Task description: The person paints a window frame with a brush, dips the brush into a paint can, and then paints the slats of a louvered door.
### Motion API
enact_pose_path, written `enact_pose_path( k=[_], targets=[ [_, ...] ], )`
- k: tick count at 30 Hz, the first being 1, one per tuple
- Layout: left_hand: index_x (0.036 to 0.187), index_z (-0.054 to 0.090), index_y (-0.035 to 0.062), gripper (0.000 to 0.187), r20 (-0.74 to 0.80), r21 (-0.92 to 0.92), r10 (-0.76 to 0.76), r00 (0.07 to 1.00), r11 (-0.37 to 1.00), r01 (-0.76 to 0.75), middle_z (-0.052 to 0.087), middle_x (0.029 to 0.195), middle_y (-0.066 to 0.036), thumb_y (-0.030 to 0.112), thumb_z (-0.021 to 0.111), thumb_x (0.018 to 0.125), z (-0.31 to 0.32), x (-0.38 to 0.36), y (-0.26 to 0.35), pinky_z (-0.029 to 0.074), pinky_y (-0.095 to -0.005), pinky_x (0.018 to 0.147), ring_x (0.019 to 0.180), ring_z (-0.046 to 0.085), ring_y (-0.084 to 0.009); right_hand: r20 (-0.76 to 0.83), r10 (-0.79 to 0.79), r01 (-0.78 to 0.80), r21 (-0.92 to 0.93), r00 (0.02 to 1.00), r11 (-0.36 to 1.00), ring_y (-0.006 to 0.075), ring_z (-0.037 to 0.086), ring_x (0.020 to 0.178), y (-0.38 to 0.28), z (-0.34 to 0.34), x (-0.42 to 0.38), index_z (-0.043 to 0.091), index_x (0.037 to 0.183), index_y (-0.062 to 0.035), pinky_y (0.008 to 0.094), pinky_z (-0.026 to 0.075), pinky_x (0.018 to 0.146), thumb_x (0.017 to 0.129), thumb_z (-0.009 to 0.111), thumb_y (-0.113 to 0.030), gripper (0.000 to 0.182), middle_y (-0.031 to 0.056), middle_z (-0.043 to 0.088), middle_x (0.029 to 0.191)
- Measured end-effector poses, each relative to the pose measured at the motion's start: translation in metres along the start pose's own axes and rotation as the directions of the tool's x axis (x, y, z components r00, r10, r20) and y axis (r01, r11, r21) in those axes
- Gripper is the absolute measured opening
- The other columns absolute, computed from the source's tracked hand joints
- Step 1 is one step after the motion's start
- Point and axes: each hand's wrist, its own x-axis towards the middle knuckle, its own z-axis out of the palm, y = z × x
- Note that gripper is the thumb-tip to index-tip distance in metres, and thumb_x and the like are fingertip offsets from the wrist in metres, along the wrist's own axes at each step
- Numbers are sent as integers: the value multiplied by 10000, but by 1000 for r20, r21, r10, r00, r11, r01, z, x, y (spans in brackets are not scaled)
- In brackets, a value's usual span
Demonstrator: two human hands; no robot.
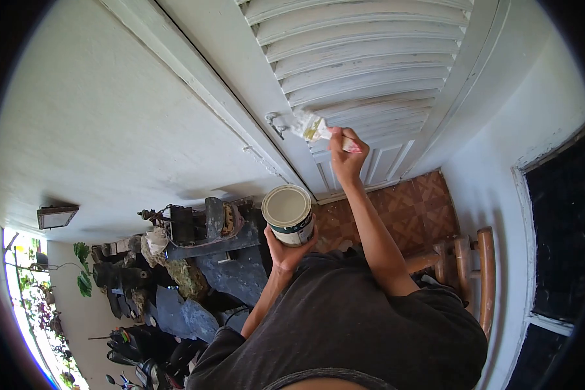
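Observation:
My right hand (350, 156) is closed around the handle of a paintbrush (314, 127), raised in front of the white louvered door (364, 68). The bristles are coated in white paint and overlap the door's side rail near the metal door handle (276, 125) in this view. Low in front of my chest, my left hand (286, 253) grips an open paint can (288, 214) from below and the side. Pale paint shows inside the can, and its rim is smeared with paint.
At lower left, a dark bench (224, 244) carries assorted clutter beside the wall. A wooden chair (484, 279) stands at my right, near a dark window (562, 221). Brown patterned floor tiles (403, 214) lie below the door. A wall lamp (57, 216) sticks out at left.

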Motion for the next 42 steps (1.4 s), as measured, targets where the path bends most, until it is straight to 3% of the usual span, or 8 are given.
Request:
enact_pose_path(
  k=[11, 20, 23, 26, 28, 34, 37, 42],
  targets=[
    [1519, 413, 68, 893, -25, -17, -12, 1000, 1000, 11, 428, 1510, -227, 638, 572, 852, 2, 1, -3, 364, -575, 1127, 1427, 378, -378, 28, -68, 70, -60, 997, 996, 63, 592, 682, 10, 7, -8, 733, 913, 21, 251, 476, 606, 932, 698, -20, 58, 33, 680, 774],
    [1499, 443, 75, 842, -22, 23, -45, 999, 999, 45, 468, 1488, -190, 548, 616, 824, 4, 2, -1, 381, -557, 1113, 1414, 402, -370, -612, -243, 128, -225, 753, 966, 141, 666, 728, 3, -114, 89, 714, 964, 21, 268, 547, 591, 969, 651, -63, 105, 105, 732, 926],
    [1495, 448, 75, 835, -34, 19, -51, 998, 998, 52, 471, 1483, -192, 546, 612, 824, 5, 3, -1, 384, -556, 1110, 1406, 409, -373, -643, -320, 163, -293, 696, 942, 140, 652, 700, -8, -136, 101, 705, 964, 35, 267, 546, 589, 965, 659, -71, 115, 109, 720, 935],
    [1494, 449, 77, 833, -49, 46, -49, 998, 998, 51, 473, 1479, -195, 554, 601, 828, 4, 5, 0, 384, -558, 1108, 1397, 415, -378, -618, -278, 210, -182, 735, 961, 139, 639, 678, 1, -103, 90, 700, 953, 28, 260, 518, 582, 955, 671, -61, 94, 94, 712, 897],
    [1493, 449, 77, 833, -52, 45, -52, 997, 998, 54, 472, 1477, -198, 562, 594, 832, 5, 7, -1, 385, -561, 1105, 1395, 415, -382, -431, -464, 251, -464, 774, 850, 140, 614, 645, 23, -74, 67, 700, 928, 12, 270, 481, 573, 930, 695, -47, 59, 76, 698, 823],
    [1508, 429, 81, 795, -16, 33, -62, 998, 997, 63, 470, 1497, -206, 553, 566, 882, 13, 8, -5, 383, -580, 1107, 1406, 427, -380, -108, -197, 167, -236, 975, 957, 160, 555, 576, 2, 15, -18, 670, 820, -10, 317, 441, 542, 878, 724, -9, 80, 94, 606, 688],
    [1513, 422, 81, 784, 5, 34, -63, 998, 997, 63, 467, 1505, -207, 546, 552, 895, 18, 9, -7, 379, -580, 1110, 1414, 426, -377, -102, -272, 246, -219, 957, 944, 48, 561, 584, -2, 21, -22, 714, 860, 13, 237, 435, 526, 934, 694, -36, 91, 0, 621, 650],
    [1508, 432, 90, 756, 29, 6, -94, 995, 996, 94, 475, 1505, -195, 538, 533, 907, 21, 8, -8, 378, -572, 1110, 1417, 426, -368, -312, -317, 193, -369, 896, 909, 157, 612, 624, 28, -37, 35, 692, 855, 10, 312, 488, 589, 906, 711, -24, 64, 77, 677, 733]
  ],
)
